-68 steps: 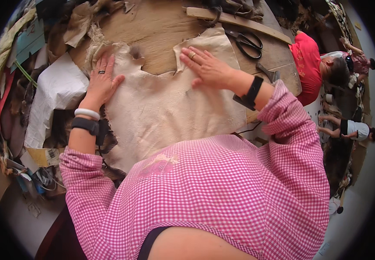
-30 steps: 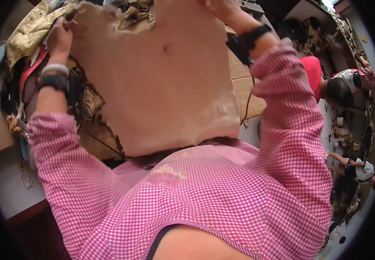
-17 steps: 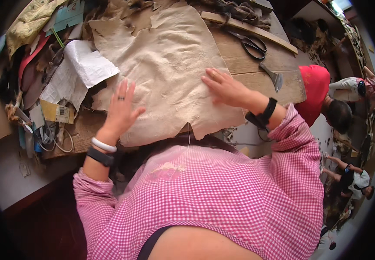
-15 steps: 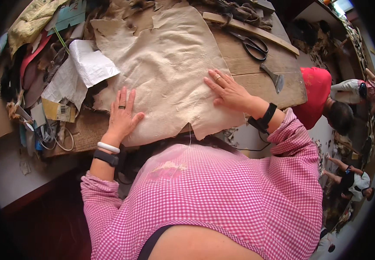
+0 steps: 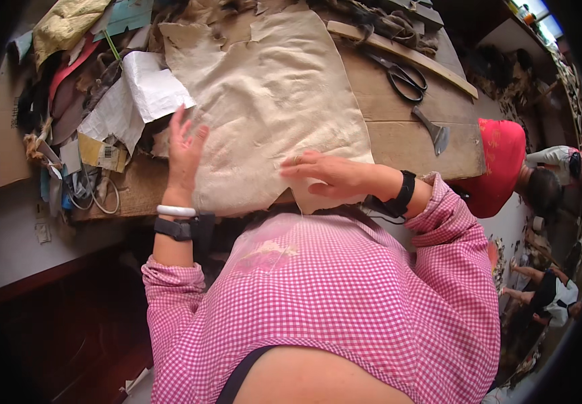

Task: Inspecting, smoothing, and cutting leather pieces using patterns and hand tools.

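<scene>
A cream-coloured hide point(image 5: 257, 101), ragged along its far edge and notched at its near edge, lies spread on the wooden table point(image 5: 365, 84). My left hand point(image 5: 184, 151) is by the hide's left edge, fingers apart and holding nothing; it looks lifted a little off the surface. Over the lower right part of the hide is my right hand point(image 5: 324, 172), its fingers stretched toward the left with nothing in them; whether it touches the hide is hard to tell. A thin thread hangs at the notch near my pink checked smock point(image 5: 345, 283).
Right of the hide lie black-handled scissors point(image 5: 406, 82), a broad-bladed knife point(image 5: 433, 132) and a wooden strip point(image 5: 405, 54). Piled at the left are a white sheet point(image 5: 153, 87), fur scraps and a cable point(image 5: 106, 202). A person in red point(image 5: 499, 165) is beyond the table's right end.
Both hands lay flat on the hide before. My left hand has lifted and turned partly on its side; my right hand has moved left and nearer to me. The view has shifted slightly.
</scene>
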The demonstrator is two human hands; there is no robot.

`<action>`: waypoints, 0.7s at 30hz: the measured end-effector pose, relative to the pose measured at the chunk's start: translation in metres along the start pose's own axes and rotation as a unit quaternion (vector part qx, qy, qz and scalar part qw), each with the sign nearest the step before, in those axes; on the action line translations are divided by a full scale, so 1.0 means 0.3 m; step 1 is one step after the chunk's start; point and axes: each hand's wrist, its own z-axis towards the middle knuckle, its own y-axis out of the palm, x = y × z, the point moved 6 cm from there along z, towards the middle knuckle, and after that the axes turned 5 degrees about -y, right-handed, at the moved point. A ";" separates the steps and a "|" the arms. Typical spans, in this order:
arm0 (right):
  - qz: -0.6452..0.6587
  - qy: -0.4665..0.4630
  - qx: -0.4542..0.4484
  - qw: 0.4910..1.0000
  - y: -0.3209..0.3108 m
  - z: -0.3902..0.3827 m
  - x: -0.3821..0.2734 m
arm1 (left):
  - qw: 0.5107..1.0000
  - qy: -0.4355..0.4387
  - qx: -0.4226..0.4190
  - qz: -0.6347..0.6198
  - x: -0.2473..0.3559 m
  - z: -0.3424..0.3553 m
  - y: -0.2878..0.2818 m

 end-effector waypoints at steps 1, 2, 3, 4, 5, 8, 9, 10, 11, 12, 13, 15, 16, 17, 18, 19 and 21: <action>0.140 -0.032 -0.027 0.989 0.016 -0.008 -0.039 | 1.000 -0.005 -0.002 0.002 0.006 0.010 -0.007; 0.176 -0.032 -0.030 0.983 0.039 -0.027 -0.048 | 0.999 -0.015 0.006 -0.030 0.002 0.027 -0.028; 0.184 -0.028 -0.026 0.982 0.048 -0.044 -0.056 | 0.998 -0.027 0.014 -0.061 -0.003 0.034 -0.046; 0.256 0.016 -0.064 0.965 0.071 -0.065 -0.062 | 0.998 -0.027 0.010 -0.051 0.000 0.031 -0.052; 0.326 0.058 -0.099 0.938 0.101 -0.087 -0.062 | 0.999 -0.026 0.005 -0.042 0.006 0.030 -0.053; 0.276 0.081 -0.059 0.956 0.095 -0.167 -0.051 | 0.998 -0.043 -0.002 -0.041 -0.014 0.004 -0.048; 0.238 0.108 -0.068 0.963 0.087 -0.196 -0.053 | 0.998 -0.057 -0.001 -0.033 -0.014 -0.004 -0.046; 0.278 0.135 -0.035 0.950 0.084 -0.236 -0.060 | 0.998 -0.067 0.004 -0.013 -0.033 -0.008 -0.050; 0.288 0.142 -0.033 0.946 0.081 -0.266 -0.088 | 0.997 -0.077 -0.003 -0.012 -0.049 -0.020 -0.053; 0.329 0.202 -0.032 0.922 0.085 -0.305 -0.103 | 0.997 -0.071 -0.012 -0.002 -0.056 -0.026 -0.050; 0.368 0.259 -0.031 0.893 0.102 -0.345 -0.111 | 0.998 -0.065 -0.020 0.006 -0.059 -0.033 -0.048; 0.438 0.267 0.009 0.858 0.131 -0.398 -0.153 | 0.998 -0.056 -0.039 0.001 -0.037 -0.055 -0.026; 0.500 0.266 0.045 0.823 0.147 -0.419 -0.171 | 0.997 -0.053 -0.053 -0.014 -0.035 -0.058 -0.024; 0.502 0.270 0.050 0.820 0.161 -0.440 -0.188 | 0.996 -0.049 -0.068 -0.029 -0.031 -0.058 -0.021; 0.517 0.286 0.075 0.803 0.172 -0.460 -0.196 | 0.996 -0.050 -0.073 -0.031 -0.029 -0.054 -0.028; 0.531 0.300 0.101 0.786 0.181 -0.478 -0.204 | 0.996 -0.047 -0.068 -0.043 -0.024 -0.045 -0.047; 0.532 0.325 0.113 0.774 0.208 -0.500 -0.215 | 0.996 -0.035 -0.058 -0.054 -0.023 -0.027 -0.088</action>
